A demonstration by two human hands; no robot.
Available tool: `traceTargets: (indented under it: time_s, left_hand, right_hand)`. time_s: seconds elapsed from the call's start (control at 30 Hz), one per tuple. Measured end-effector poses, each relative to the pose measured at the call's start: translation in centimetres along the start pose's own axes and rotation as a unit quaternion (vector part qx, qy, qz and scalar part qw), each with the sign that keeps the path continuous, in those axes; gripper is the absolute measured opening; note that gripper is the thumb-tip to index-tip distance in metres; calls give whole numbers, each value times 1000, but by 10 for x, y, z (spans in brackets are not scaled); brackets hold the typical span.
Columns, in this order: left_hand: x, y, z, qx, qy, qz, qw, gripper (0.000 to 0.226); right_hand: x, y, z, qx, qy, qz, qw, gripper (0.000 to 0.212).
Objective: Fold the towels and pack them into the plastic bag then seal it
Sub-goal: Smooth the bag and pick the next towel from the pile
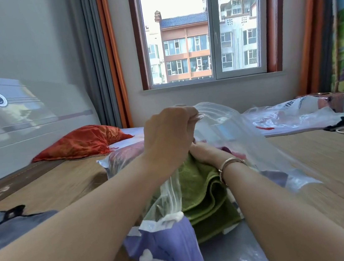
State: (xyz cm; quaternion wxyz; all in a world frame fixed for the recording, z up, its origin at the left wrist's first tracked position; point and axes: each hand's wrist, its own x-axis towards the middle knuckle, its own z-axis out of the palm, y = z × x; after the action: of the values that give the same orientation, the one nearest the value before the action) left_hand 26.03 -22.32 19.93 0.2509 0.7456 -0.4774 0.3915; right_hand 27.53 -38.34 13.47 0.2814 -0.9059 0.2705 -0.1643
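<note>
Pinching the plastic bag (232,126) rim, the left hand (167,135) lifted it open. Right hand (202,150) gripped the green towel (203,194) inside, mid-bed (324,165).

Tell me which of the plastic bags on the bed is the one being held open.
The clear plastic bag at centre: the left hand lifts its rim over the green towel. The printed bag lies flat, untouched.
</note>
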Motion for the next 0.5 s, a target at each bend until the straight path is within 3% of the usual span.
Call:
traceTargets:
  time_s: [0.13,0.27,0.5]
  left_hand:
    - [0,0,4,-3,-1,-24,1000,28]
    - [-1,5,7,-13,5,-43,999,30]
    - [-5,7,6,-27,-9,-47,999,30]
  right_hand:
    - [-20,2,-2,2,62,-23,998,51]
    - [-73,8,-9,-162,168,-77,969,44]
    - [-72,16,-30,-118,34,3,992,39]
